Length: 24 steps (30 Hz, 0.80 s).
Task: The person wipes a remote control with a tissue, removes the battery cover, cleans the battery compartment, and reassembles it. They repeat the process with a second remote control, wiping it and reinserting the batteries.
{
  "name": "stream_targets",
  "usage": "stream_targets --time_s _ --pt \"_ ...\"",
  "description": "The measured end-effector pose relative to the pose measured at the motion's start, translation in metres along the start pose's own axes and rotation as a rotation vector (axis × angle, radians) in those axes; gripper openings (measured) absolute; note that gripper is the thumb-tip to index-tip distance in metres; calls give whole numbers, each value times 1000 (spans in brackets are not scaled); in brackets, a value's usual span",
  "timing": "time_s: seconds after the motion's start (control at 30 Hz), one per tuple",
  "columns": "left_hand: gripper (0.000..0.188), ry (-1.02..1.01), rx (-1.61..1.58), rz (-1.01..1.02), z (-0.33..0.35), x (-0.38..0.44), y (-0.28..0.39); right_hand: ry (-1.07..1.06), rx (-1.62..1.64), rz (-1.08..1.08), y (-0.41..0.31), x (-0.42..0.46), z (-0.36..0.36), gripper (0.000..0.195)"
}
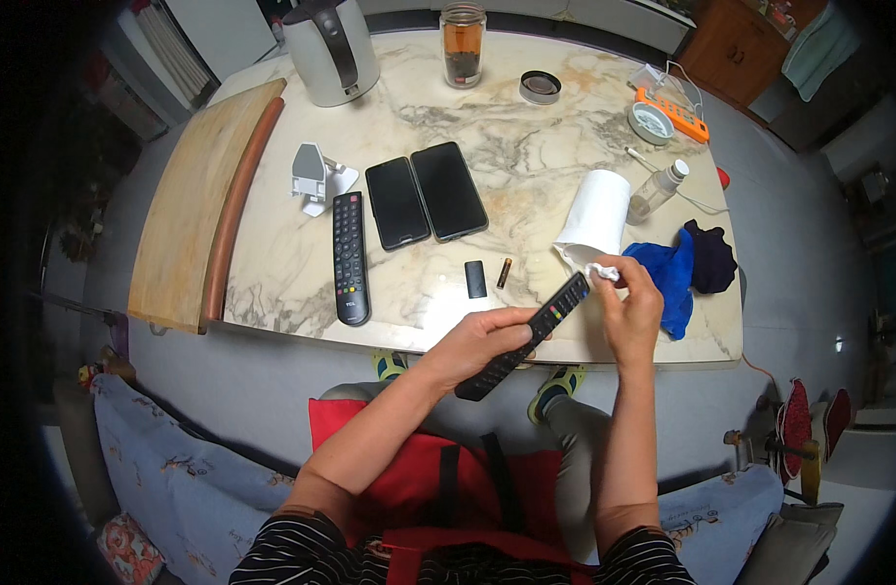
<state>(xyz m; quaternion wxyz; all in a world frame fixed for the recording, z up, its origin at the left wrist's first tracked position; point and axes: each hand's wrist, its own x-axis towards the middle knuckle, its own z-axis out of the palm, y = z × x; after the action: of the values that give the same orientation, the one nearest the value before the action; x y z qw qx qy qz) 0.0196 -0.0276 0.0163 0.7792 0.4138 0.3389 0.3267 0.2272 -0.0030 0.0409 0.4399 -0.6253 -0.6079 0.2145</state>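
Note:
Over the near table edge my left hand (492,336) grips a black remote control (495,373), tilted with its buttons up. My right hand (631,307) pinches a crumpled white tissue (603,273) beside the remote's upper end. Just behind it lies a white paper roll (598,205). A small battery (504,273) and a black battery cover (475,279) lie on the marble-patterned table (419,322). Farther left is a second, TCL remote control (351,256), near two dark phones (398,202) (449,191) lying side by side.
A wooden board (199,197) lies along the left edge, near a phone stand (313,175) and an electric kettle (331,51). A glass of tea (462,47) stands at the back. Right are a spray bottle (656,191), a blue cloth (664,274) and an orange power strip (675,117).

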Motion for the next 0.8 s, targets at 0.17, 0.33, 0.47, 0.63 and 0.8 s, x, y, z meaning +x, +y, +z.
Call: stream_targets --time_s 0.17,0.33,0.47,0.63,0.8 --pt "53 -87 -141 1 -1 -2 13 -50 631 195 1 2 3 12" --pt "55 -207 -328 -31 -5 0 13 -211 876 224 2 1 -1 15" --pt "53 -229 -432 -80 -8 1 8 -184 823 133 8 -1 -3 17" --pt "51 -333 -649 -102 -16 3 -5 -165 748 60 6 -1 -1 15" --pt "52 -267 -619 -190 -9 -3 3 -234 642 66 7 -4 -15 14"
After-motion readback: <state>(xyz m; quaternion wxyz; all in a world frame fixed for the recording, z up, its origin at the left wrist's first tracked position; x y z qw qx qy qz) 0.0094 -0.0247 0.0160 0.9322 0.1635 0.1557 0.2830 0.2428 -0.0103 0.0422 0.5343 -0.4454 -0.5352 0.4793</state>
